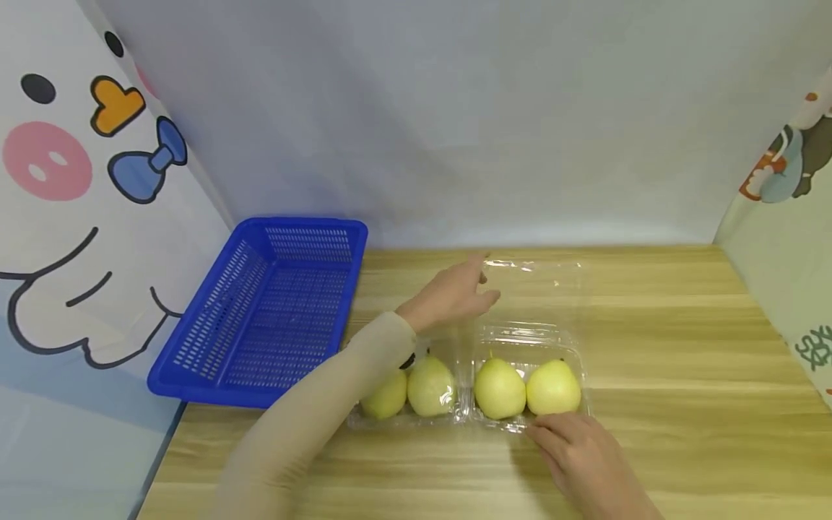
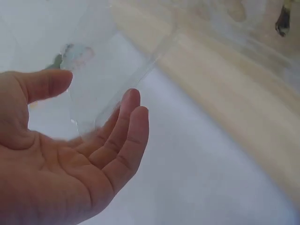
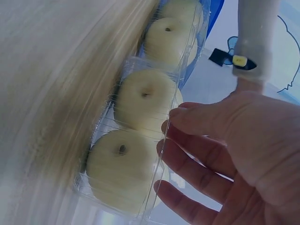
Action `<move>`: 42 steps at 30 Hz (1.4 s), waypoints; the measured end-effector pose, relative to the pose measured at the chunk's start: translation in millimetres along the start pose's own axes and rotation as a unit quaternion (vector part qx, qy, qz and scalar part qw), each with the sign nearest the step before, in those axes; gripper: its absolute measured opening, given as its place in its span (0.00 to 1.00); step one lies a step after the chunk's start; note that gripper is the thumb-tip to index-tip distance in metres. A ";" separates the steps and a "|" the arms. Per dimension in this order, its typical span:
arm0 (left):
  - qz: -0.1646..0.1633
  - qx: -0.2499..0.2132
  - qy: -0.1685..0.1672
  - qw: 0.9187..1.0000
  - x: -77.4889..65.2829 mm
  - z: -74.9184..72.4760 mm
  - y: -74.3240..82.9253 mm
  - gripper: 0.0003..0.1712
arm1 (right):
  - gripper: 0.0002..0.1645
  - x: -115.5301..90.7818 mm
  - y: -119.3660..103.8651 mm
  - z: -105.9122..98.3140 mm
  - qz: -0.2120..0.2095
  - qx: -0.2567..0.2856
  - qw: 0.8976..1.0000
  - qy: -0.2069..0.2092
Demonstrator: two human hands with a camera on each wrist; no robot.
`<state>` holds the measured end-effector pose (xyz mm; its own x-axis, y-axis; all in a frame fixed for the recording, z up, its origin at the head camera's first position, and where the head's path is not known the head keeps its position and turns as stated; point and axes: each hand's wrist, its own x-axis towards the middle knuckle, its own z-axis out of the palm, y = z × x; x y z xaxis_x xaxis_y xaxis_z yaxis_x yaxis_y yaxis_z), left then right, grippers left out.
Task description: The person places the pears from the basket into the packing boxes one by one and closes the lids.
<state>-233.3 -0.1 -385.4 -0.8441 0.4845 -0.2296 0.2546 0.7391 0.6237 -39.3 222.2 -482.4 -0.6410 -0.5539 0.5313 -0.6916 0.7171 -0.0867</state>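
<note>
A clear plastic clamshell box (image 1: 528, 426) holds two yellow-green pears (image 1: 499, 388), its see-through lid (image 1: 533, 292) folded open toward the back wall. My left hand (image 1: 455, 289) is at the lid's left side, and in the left wrist view the lid (image 2: 93, 93) shows between the apart thumb and loosely bent fingers. At the box's front right, my right hand (image 1: 581, 458) holds the rim, thumb and forefinger meeting there in the right wrist view, the other fingertips (image 3: 161, 147) along the edge. To the left, a second clear box (image 1: 416, 420) holds two more pears (image 1: 431, 386), partly behind my left sleeve.
A blue perforated plastic basket (image 1: 354, 289) stands on the wooden table (image 1: 682, 361) at the left. A pale wall covering (image 1: 520, 130) rises behind the table, with printed cartoon panels at both sides.
</note>
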 end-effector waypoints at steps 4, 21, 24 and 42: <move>0.072 0.123 0.008 0.990 -40.5 5.6 9.4 0.39 | 0.14 -0.7 -5.7 0.5 0.013 0.014 1.000 0.007; 0.211 0.434 0.096 0.871 -117.8 104.9 -5.2 0.15 | 0.35 -14.7 -16.8 -16.6 0.036 0.010 0.999 0.039; 0.220 0.429 0.114 0.868 -119.4 106.3 -5.3 0.11 | 0.35 -15.5 -12.9 -23.1 0.056 0.001 0.997 0.044; 0.325 0.443 0.172 0.818 -123.6 105.5 -31.6 0.05 | 0.37 -36.0 19.2 -21.1 0.096 -0.015 0.994 0.054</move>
<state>-87.3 -34.0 -455.6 -0.4382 0.8623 0.2539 0.8157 0.5001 -0.2908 -22.5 264.8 -485.5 -0.7197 -0.3581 0.5949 -0.5484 0.8186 -0.1706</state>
